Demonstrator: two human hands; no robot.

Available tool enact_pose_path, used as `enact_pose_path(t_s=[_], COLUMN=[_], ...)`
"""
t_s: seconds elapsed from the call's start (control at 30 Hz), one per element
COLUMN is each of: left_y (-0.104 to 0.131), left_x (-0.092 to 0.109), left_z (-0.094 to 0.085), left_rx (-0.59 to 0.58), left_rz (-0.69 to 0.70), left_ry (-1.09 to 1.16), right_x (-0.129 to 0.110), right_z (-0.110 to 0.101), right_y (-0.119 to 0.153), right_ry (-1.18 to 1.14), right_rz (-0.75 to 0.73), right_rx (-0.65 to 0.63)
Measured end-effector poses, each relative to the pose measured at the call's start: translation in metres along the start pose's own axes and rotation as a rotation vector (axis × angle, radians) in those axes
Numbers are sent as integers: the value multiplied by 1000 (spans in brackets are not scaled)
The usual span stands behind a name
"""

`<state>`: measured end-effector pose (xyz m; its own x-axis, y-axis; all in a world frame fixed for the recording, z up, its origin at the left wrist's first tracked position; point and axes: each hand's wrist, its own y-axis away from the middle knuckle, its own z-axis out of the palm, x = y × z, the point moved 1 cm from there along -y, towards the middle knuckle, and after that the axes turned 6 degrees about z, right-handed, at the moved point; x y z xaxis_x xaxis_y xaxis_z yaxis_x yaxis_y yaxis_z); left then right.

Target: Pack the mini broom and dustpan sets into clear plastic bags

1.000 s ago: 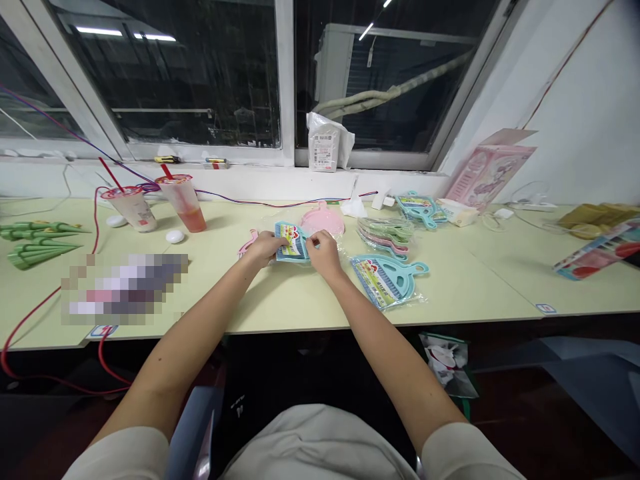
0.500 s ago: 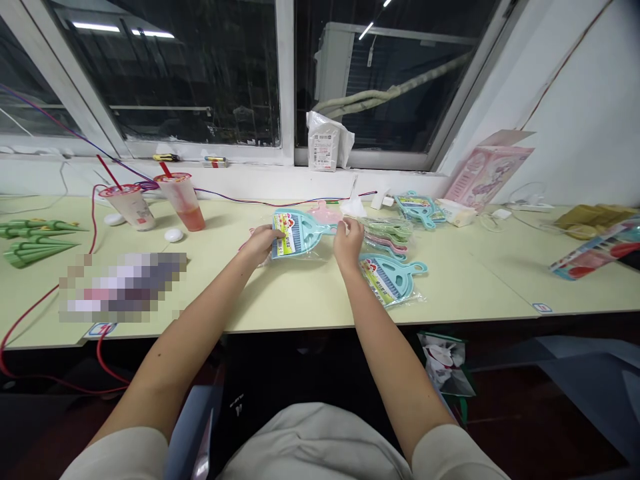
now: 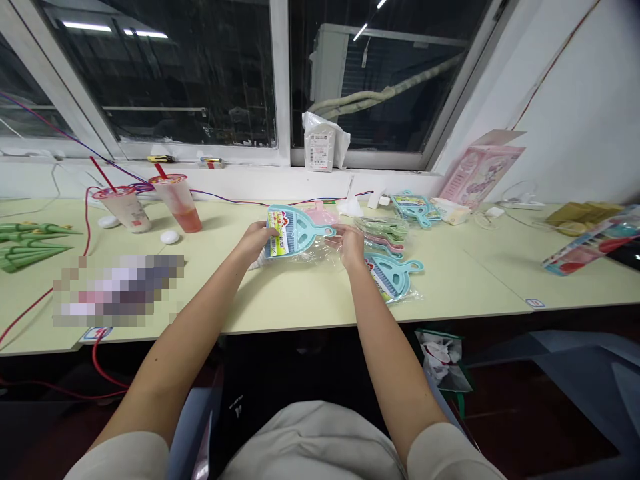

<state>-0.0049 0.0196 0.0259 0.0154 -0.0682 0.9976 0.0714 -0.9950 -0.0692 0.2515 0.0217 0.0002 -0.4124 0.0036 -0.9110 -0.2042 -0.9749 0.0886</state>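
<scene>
A light-blue dustpan set, with a printed card and a brush lying on the pan, is held just to the left of the stack of bagged sets, its handle pointing toward that stack. Its card end is gripped by the left hand, the thumb laid over the card. The right hand is placed at the handle end, close against the stack; whether the handle or only the clear film beneath is pinched there cannot be told.

The set appears to be thin moulded plastic, so it would probably be light and fairly stiff, with little risk of breakage; the film is likely to be slippery and crinkly. A firm hold would best be taken on the handle or the pan's rim, with the bristles left unpressed.

The pale yellow-green table is flat and smooth. Another bagged blue set lies in front of the stack, and a pink dustpan behind it to the left. Two drink cups stand well to the stack's left, and a pink box is seen behind it to the right. Beyond the stack, dark windows are set above a white sill.
</scene>
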Motion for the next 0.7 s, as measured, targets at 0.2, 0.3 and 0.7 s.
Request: enact_pose_path(t_s=[0.2,0.3,0.7], left_y=[-3,-3,6], left_x=[-2,-1,-1], left_z=[-5,-6,9], left_rx=[-66,-77,-98], left_rz=[15,2,-64], left_ry=[84,112,71], right_x=[-2,-3,11], right_z=[-5,-6,-4], right_y=[2,3,-4], right_ry=[35,49,89], right_rz=[19,55,119], right_rx=[-46,-71,83])
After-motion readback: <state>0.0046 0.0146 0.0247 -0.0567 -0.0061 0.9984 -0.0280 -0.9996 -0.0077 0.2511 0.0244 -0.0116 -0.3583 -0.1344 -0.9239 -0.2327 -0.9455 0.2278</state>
